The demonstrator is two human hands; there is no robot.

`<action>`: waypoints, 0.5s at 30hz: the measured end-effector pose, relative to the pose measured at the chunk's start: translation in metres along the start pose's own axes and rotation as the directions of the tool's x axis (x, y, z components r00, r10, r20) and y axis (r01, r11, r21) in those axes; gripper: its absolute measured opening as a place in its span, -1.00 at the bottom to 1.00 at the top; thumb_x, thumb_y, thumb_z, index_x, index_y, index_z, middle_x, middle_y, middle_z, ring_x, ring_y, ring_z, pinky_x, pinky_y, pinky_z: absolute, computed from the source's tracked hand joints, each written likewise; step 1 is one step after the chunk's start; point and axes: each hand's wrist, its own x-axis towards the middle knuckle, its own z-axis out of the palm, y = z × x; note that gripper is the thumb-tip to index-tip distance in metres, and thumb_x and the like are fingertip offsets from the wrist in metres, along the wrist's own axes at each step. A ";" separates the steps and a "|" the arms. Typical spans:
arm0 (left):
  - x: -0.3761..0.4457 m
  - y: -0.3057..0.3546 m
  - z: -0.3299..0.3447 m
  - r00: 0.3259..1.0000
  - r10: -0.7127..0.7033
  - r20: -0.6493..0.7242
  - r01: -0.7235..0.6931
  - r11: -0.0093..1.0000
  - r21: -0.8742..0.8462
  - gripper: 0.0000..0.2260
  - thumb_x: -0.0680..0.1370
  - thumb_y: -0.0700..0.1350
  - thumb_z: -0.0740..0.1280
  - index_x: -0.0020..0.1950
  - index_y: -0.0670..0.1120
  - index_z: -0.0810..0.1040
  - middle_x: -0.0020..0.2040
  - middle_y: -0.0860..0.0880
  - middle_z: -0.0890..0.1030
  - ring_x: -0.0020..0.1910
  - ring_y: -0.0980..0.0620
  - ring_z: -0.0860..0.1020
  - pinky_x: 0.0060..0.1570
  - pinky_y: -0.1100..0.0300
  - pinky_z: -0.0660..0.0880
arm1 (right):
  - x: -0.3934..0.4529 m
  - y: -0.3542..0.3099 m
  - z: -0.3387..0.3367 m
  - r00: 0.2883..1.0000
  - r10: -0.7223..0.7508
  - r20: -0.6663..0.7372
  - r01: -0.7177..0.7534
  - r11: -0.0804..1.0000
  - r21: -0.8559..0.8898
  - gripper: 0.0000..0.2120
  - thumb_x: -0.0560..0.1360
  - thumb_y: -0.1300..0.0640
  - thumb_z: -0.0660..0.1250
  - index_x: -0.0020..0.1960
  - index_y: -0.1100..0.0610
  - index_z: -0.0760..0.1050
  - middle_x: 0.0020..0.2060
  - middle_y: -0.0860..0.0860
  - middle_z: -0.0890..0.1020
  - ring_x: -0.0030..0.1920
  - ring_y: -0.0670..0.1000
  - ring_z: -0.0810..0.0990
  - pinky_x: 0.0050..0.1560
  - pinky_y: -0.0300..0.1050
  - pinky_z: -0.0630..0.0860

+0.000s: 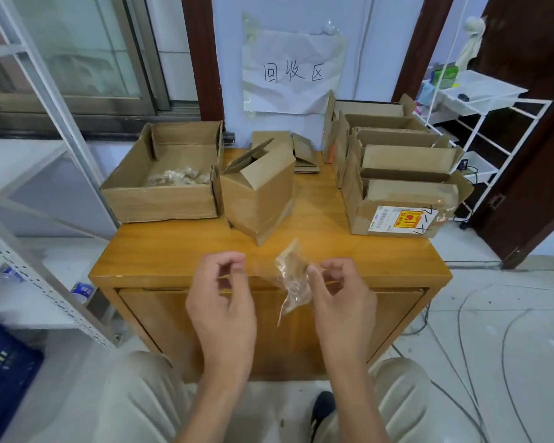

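A small crumpled clear plastic bag (293, 278) hangs in the air over the front edge of the wooden cabinet (173, 251). My right hand (343, 302) pinches the bag between thumb and fingers at its right side. To the bag's left my left hand (224, 302) is raised with its fingers curled; it is apart from the bag and I see nothing in it. Blur hides the fingertips.
On the cabinet stand an open cardboard box (163, 174) holding several clear bags at back left, a smaller half-open box (259, 193) in the middle, and a stack of open boxes (397, 174) at right. A white wire rack (480, 129) stands far right, metal shelving (29, 251) at left.
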 end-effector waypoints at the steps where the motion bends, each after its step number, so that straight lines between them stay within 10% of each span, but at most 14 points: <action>1: -0.004 0.002 0.001 0.996 0.031 0.085 -0.037 0.997 0.071 -0.89 0.63 -0.16 0.34 0.07 0.01 0.64 -0.05 0.16 0.64 -0.01 0.13 0.61 -0.08 0.32 0.50 | -0.001 -0.002 0.001 0.999 -0.032 -0.032 0.031 0.999 -0.037 -0.88 0.57 -0.17 0.42 0.01 -0.17 0.54 -0.21 -0.27 0.64 -0.21 -0.22 0.60 -0.15 -0.03 0.60; 6: -0.019 0.001 0.011 0.935 -0.206 0.289 0.187 0.978 0.091 -0.79 0.56 0.09 0.45 0.15 0.07 0.67 -0.04 0.22 0.70 -0.01 0.30 0.64 -0.06 0.28 0.59 | -0.010 -0.007 0.005 0.997 -0.072 -0.011 0.073 0.982 0.172 -0.97 0.57 0.01 0.45 -0.05 -0.11 0.64 -0.23 -0.24 0.69 -0.18 -0.18 0.67 -0.10 -0.02 0.62; 15: -0.004 0.001 -0.001 0.820 -0.381 0.427 0.468 0.876 -0.119 -0.89 0.62 -0.08 0.42 -0.02 -0.04 0.74 -0.15 -0.04 0.73 -0.14 0.09 0.67 -0.08 0.14 0.59 | -0.003 -0.002 -0.018 0.934 -0.162 0.319 -0.019 0.867 0.498 -0.81 0.68 0.15 0.33 -0.01 0.05 0.72 -0.27 0.01 0.69 -0.25 0.02 0.62 -0.17 -0.12 0.57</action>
